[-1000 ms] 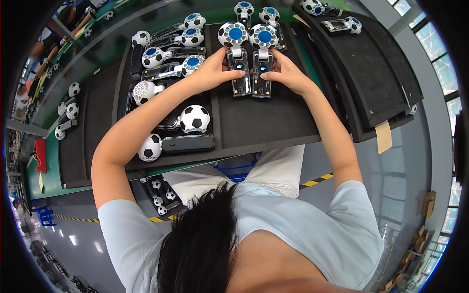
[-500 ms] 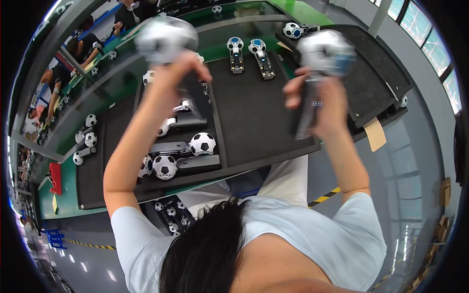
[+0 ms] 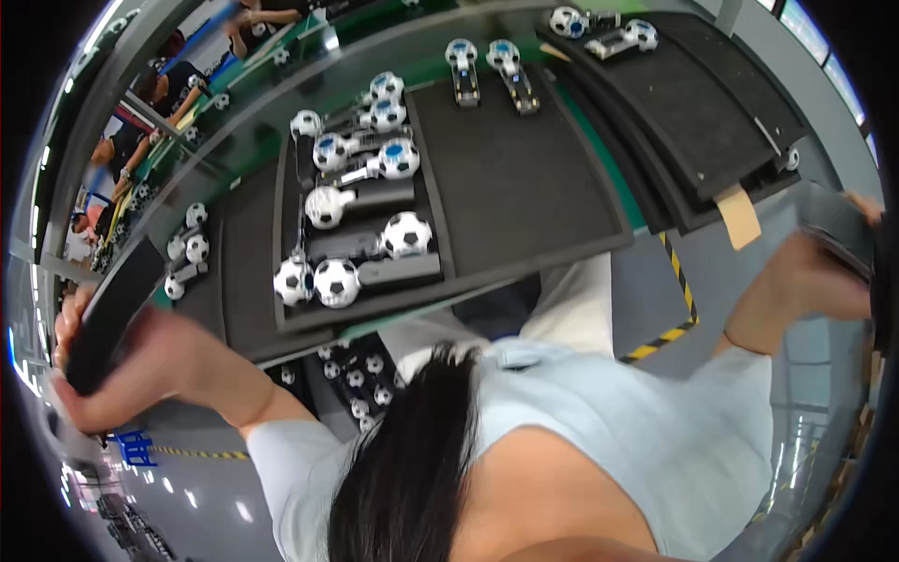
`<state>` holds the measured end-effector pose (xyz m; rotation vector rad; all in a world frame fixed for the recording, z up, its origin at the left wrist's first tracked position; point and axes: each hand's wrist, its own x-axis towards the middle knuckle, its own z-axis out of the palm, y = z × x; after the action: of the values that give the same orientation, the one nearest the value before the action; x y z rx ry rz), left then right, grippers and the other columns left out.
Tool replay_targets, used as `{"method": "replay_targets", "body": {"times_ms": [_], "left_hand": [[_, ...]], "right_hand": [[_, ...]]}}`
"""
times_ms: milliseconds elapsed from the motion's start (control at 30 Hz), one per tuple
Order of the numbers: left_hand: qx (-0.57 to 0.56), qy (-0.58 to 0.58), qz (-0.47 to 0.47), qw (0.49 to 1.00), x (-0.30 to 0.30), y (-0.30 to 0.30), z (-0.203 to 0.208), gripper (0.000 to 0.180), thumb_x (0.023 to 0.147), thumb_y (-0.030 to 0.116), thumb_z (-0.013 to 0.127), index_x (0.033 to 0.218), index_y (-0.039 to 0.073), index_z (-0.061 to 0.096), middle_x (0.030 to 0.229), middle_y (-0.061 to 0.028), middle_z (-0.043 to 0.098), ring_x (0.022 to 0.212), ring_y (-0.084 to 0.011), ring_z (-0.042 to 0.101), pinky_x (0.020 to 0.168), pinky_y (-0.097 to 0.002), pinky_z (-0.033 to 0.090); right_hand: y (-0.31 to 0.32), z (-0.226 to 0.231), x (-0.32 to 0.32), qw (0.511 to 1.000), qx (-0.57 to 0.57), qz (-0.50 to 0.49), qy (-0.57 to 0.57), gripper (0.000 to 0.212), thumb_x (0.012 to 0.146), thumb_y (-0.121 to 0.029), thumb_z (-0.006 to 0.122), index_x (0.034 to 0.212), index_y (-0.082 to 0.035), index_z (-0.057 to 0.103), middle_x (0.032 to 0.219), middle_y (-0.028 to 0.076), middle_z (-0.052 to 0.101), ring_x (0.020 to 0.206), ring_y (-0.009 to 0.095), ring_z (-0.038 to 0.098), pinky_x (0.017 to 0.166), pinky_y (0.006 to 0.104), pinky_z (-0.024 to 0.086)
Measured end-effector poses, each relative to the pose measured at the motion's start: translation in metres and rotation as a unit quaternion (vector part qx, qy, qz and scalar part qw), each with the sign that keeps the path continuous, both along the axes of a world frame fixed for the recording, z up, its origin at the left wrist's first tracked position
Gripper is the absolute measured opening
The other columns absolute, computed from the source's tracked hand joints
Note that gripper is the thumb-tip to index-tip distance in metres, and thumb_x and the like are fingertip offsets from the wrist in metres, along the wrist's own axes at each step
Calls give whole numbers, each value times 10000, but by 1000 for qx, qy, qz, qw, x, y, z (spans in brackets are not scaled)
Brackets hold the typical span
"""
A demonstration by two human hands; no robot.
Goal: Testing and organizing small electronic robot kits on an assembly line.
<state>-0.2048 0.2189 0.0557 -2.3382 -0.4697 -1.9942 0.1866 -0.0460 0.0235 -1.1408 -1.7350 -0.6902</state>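
Far out at the left rim, my left hand [image 3: 154,365] is closed around the long black handle [image 3: 117,314] of a soccer-ball device, tilted, with its ball end hard to make out. At the opposite rim my right hand [image 3: 805,276] grips another dark handle [image 3: 833,229], blurred and partly cut off by the picture's edge. Between them on the bench lies a black foam tray [image 3: 437,211] with several similar devices in its left part, such as a ball with a black handle [image 3: 337,283]. Two devices with exposed circuit boards, one of them a blue-topped ball [image 3: 503,56], lie at the far edge.
Stacked black trays [image 3: 702,112] stand at the right, with a ball device [image 3: 641,36] on top and a tan card [image 3: 738,220] sticking out. More ball devices [image 3: 197,248] sit at the left. Other people work along a bench at the far left. Black-yellow tape [image 3: 676,332] marks the floor.
Both hands have swung outward and nearer, from above the tray to the left and right rims, still holding the devices. The tray's contents are now uncovered. The whole view has shifted slightly.
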Motion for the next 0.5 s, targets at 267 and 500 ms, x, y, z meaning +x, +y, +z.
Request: {"method": "replay_targets", "body": {"times_ms": [267, 500], "left_hand": [[57, 157, -67, 984, -97, 59, -24, 366, 821, 278, 603, 1076, 16, 590, 994, -118, 623, 920, -244, 608, 801, -480, 501], [299, 329, -194, 874, 111, 25, -82, 124, 685, 123, 689, 710, 89, 573, 678, -48, 580, 616, -214, 605, 574, -318, 502]], "right_hand": [[-17, -13, 6, 954, 158, -239, 90, 130, 823, -99, 585, 910, -19, 640, 855, 98, 629, 811, 211, 608, 781, 296, 507], [49, -88, 11, 988, 5, -44, -147, 212, 768, -39, 641, 963, 4, 569, 832, 132, 641, 706, 236, 644, 626, 308, 522]]}}
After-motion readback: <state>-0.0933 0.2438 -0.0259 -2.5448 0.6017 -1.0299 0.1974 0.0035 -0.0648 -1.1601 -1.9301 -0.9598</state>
